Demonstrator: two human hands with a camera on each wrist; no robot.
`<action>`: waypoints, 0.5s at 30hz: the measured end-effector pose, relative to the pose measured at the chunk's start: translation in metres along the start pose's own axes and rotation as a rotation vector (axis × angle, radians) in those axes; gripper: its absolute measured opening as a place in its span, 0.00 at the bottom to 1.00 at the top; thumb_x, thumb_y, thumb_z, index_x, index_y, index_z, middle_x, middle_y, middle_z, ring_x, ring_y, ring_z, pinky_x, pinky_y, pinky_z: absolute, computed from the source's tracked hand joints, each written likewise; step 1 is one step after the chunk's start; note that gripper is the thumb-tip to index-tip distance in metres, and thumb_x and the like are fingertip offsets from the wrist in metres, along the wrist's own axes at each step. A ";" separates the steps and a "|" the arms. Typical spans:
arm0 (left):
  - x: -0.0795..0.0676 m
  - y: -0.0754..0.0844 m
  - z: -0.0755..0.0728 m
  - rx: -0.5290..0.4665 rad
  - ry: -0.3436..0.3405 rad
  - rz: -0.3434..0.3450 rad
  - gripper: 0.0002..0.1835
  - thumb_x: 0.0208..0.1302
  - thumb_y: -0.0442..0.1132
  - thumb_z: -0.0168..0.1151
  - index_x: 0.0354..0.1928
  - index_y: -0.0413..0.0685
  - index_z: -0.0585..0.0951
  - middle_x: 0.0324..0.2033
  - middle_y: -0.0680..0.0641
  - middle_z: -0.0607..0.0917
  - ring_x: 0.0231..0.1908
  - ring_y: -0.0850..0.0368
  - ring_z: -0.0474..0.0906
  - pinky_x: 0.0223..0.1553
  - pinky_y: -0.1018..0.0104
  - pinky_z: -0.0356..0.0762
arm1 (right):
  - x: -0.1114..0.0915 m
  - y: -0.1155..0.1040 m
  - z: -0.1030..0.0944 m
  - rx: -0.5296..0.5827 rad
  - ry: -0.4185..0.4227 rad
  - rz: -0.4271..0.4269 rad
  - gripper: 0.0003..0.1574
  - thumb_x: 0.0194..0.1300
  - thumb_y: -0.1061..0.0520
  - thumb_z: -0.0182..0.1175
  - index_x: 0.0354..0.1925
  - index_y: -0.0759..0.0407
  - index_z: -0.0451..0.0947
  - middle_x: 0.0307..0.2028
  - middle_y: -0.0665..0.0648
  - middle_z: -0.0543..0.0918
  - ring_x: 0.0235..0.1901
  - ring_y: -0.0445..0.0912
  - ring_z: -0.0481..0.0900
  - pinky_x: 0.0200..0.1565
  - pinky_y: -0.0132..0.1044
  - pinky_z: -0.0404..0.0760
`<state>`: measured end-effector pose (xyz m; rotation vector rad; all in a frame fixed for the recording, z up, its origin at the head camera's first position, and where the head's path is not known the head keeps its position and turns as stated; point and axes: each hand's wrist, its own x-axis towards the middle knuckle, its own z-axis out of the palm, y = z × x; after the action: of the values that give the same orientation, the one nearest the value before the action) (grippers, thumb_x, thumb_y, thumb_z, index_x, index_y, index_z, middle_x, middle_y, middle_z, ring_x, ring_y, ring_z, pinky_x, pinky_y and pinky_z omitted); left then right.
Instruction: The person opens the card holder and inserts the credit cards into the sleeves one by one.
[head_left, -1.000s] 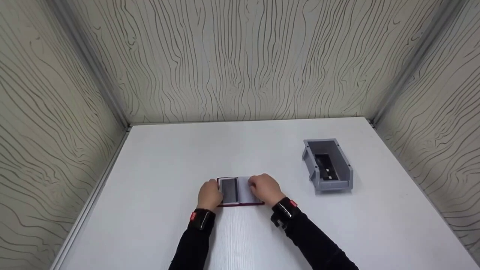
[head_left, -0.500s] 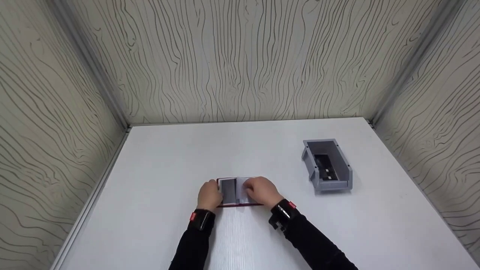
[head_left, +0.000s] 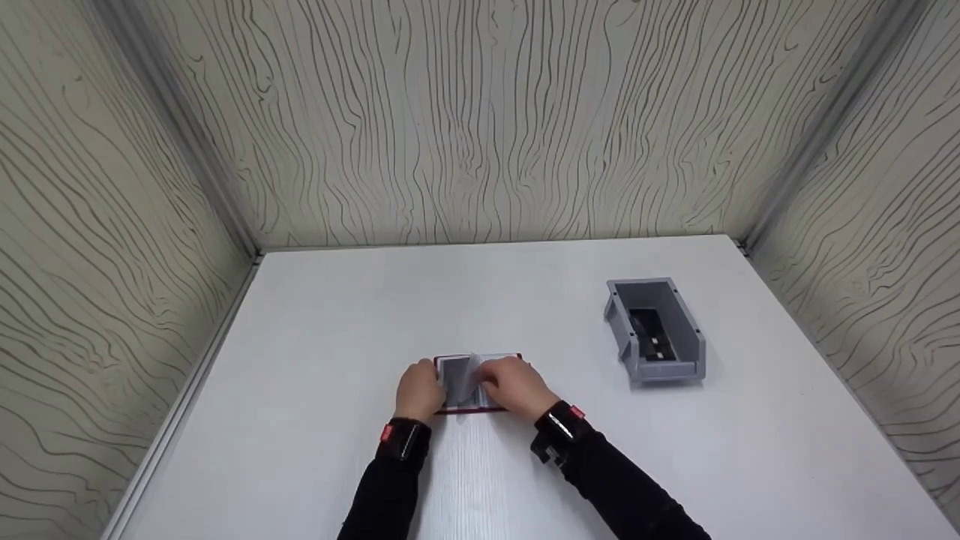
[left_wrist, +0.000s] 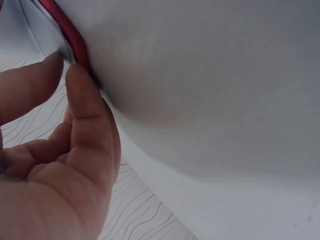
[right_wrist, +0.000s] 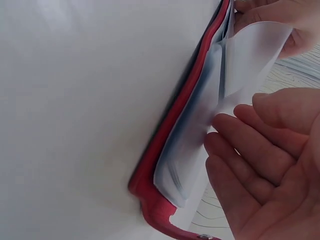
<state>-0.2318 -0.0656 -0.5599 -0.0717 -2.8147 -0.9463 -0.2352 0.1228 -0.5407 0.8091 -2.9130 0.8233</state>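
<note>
A small red card holder (head_left: 469, 411) lies spread on the white table, with clear plastic sleeves inside and a dark grey card or insert (head_left: 454, 379) on its left side. My left hand (head_left: 418, 388) grips its left edge; in the left wrist view, thumb and forefinger (left_wrist: 82, 95) pinch the red rim. My right hand (head_left: 517, 386) is over the right half, thumb and forefinger at the free edge of a raised clear sleeve page (right_wrist: 257, 47). That page stands curved upward. In the right wrist view the other fingers are loosely bent, and a red strap (right_wrist: 170, 227) with a metal snap shows.
To the right on the table (head_left: 337, 315) stands a grey plastic bin (head_left: 684, 319) with dark flat items (head_left: 651, 334) inside. Panels with a wood-grain line pattern (head_left: 465, 127) enclose the back and sides.
My right hand has moved left from the holder's right edge, lifting a clear sleeve page and bending it leftward. My left hand has stayed at the left edge. The bin has not moved.
</note>
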 end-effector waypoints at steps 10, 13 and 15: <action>0.000 0.000 -0.001 -0.010 0.012 0.018 0.08 0.44 0.23 0.62 0.22 0.40 0.73 0.21 0.41 0.78 0.25 0.42 0.77 0.32 0.47 0.75 | 0.002 -0.003 0.006 -0.023 0.027 -0.050 0.12 0.60 0.64 0.61 0.43 0.58 0.85 0.37 0.53 0.87 0.40 0.49 0.83 0.46 0.44 0.79; -0.001 0.000 -0.002 -0.015 0.009 0.019 0.08 0.45 0.23 0.61 0.22 0.40 0.73 0.20 0.41 0.78 0.25 0.42 0.77 0.31 0.47 0.75 | 0.002 -0.004 0.008 -0.013 0.034 -0.068 0.11 0.60 0.64 0.61 0.42 0.60 0.85 0.36 0.53 0.86 0.38 0.48 0.83 0.44 0.44 0.79; -0.001 0.001 -0.002 -0.003 0.013 0.032 0.08 0.45 0.23 0.61 0.22 0.40 0.73 0.20 0.41 0.78 0.25 0.41 0.77 0.31 0.48 0.75 | 0.002 -0.006 0.008 -0.007 0.043 -0.093 0.12 0.60 0.65 0.60 0.42 0.61 0.84 0.36 0.55 0.86 0.38 0.49 0.83 0.44 0.45 0.79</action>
<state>-0.2307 -0.0663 -0.5579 -0.1104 -2.7922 -0.9401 -0.2331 0.1138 -0.5449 0.9067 -2.8150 0.8112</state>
